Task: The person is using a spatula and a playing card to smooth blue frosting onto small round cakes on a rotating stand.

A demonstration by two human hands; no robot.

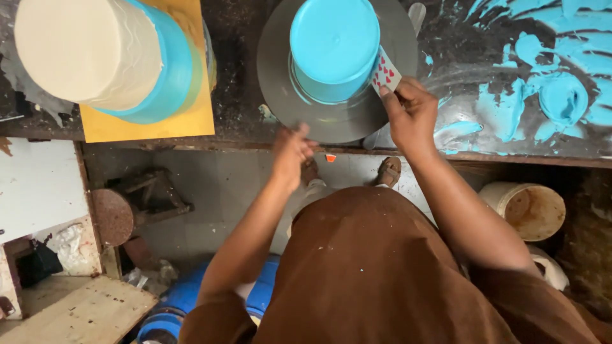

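Observation:
A round cake (335,44) coated in smooth blue icing stands on a grey turntable (280,83) at the edge of a dark worktop. My right hand (411,114) pinches a playing card (386,73) with red hearts and presses its edge against the cake's right side. My left hand (292,153) grips the near rim of the turntable with thumb and fingers closed on it.
A tall tiered cake (95,54), cream on top and blue below, stands on a yellow board (146,121) at the left. Blue icing (554,95) is smeared over the worktop at the right. Below are a cream bucket (529,207), a blue drum (185,299) and a wooden stool (150,194).

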